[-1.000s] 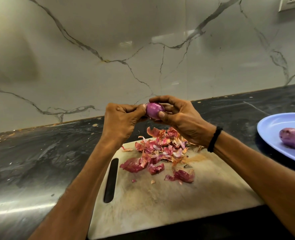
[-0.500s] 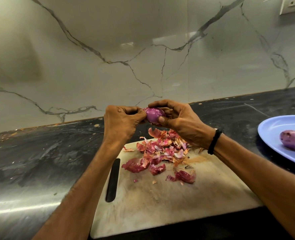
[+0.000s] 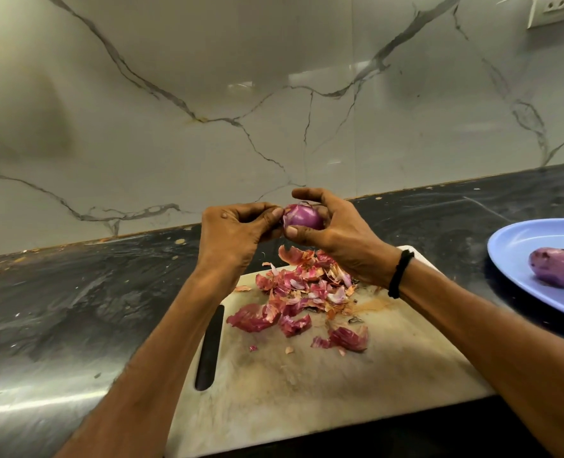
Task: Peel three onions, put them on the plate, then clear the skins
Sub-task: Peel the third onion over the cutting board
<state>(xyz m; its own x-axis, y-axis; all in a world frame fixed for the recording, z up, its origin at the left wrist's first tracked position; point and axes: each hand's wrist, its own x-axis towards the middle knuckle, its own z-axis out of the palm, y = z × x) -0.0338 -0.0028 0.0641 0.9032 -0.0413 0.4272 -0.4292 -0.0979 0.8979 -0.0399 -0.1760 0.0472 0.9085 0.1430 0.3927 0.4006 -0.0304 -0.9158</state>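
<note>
**A:** What has changed around the board [image 3: 307, 391]?

**B:** Very little. On the board, the skins [image 3: 303, 292] are seen in the same heap as a second ago, and no new piece has been dropped. Above the board's far edge the onion [image 3: 303, 217] is held as before. More of its purple face is now shown, the right forefinger having been lifted off it.

**A:** How is it gripped?

**B:** It is cradled in the right hand [image 3: 343, 239], thumb below and fingers curled loosely behind. Its left end is pinched by the left hand [image 3: 234, 233], thumb against forefinger, seemingly on a scrap of skin.

**A:** And the task?

**B:** This onion is judged nearly peeled. Right of the board, one peeled onion [image 3: 558, 267] is seen on the plate [image 3: 518, 256]. No third is seen, so the count is unsure. The skins are not yet cleared.

**A:** Any writing?

**B:** None can be read. Far beyond the board, up to the right, a socket [image 3: 553, 8] is set in the wall, with no label that can be made out.
</note>
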